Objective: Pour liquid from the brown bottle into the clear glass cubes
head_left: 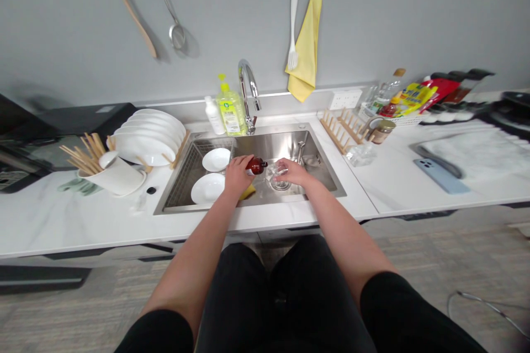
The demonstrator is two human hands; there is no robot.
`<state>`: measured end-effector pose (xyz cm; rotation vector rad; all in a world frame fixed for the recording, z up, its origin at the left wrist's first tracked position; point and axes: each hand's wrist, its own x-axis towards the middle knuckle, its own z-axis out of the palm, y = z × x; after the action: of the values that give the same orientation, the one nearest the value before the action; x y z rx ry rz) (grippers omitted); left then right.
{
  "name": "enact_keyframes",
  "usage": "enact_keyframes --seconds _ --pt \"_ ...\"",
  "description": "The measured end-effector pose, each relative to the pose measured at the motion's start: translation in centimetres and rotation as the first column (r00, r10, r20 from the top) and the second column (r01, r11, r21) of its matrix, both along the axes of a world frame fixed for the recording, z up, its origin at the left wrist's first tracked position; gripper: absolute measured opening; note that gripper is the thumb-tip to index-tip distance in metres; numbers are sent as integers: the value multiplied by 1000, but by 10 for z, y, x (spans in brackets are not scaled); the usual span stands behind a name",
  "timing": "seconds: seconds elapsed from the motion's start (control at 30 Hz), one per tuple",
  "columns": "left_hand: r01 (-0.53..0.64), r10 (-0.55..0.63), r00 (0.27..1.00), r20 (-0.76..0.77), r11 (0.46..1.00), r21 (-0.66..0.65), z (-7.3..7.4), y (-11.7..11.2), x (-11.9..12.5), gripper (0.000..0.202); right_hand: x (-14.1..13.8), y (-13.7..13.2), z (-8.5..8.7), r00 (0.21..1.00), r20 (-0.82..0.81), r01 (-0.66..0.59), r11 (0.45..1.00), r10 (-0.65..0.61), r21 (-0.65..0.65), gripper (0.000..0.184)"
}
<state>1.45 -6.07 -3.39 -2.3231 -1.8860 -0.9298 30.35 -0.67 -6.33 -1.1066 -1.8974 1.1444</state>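
Over the sink (pixel 285 143), my left hand (pixel 237 175) is wrapped round a small brown bottle (pixel 256 165), which lies tilted with its dark neck toward the right. My right hand (pixel 293 172) grips a clear glass (pixel 274 171) close to the bottle's mouth, above the drain. Whether liquid is flowing between them is too small to tell. A yellow cloth or sponge (pixel 248 193) shows partly beneath my left hand. On the left side of the sink, a white bowl (pixel 216 160) and a larger white dish (pixel 207 189) sit in a wire basket.
Behind the sink stand a faucet (pixel 247 88), a green soap bottle (pixel 232 113) and a white bottle (pixel 214 116). Left are racked plates (pixel 149 135) and a chopstick holder (pixel 118 176). Right are a wooden rack (pixel 342 129), a jar (pixel 383 131) and a phone (pixel 441 175).
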Motion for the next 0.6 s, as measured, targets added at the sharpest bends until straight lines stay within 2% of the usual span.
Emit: enact_keyframes --seconds 0.3,0.6 --pt "0 0 1000 -25 1000 5 4 -4 2 72 -2 -1 -1 1000 14 17 1000 -17 10 63" --pt "-14 14 999 -40 1000 12 1 -2 2 71 -1 -2 2 999 36 23 1000 -23 11 64"
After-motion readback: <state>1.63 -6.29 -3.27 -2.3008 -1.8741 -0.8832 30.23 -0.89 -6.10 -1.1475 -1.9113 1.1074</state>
